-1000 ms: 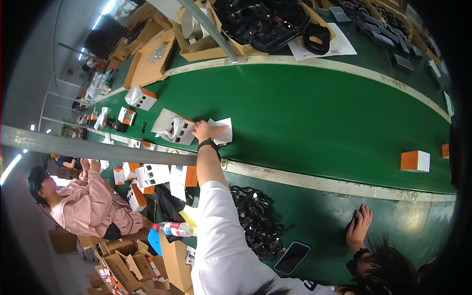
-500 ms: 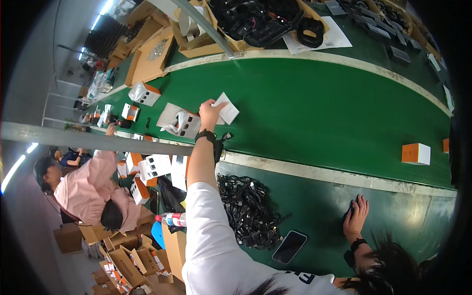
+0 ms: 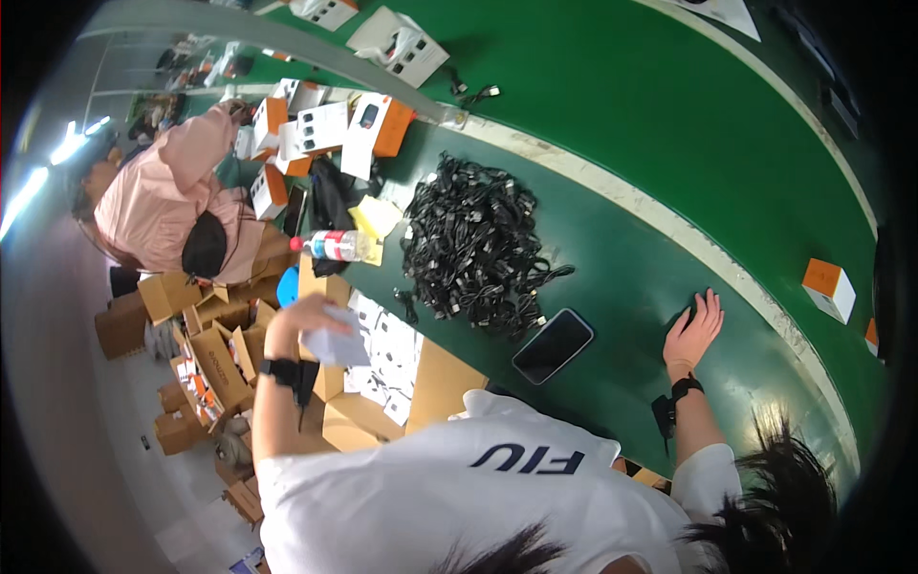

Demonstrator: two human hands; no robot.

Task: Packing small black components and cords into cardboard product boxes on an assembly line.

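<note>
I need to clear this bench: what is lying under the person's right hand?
The right hand lies flat, fingers spread, on the green table, beside a dark phone. Only green surface shows around it; anything under the palm itself is covered.

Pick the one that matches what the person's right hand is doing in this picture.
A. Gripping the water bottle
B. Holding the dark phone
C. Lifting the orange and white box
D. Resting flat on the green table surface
D: the right hand lies palm down with fingers spread on the green table, apart from the dark phone, empty, while the left hand holds a small white sheet.
</note>
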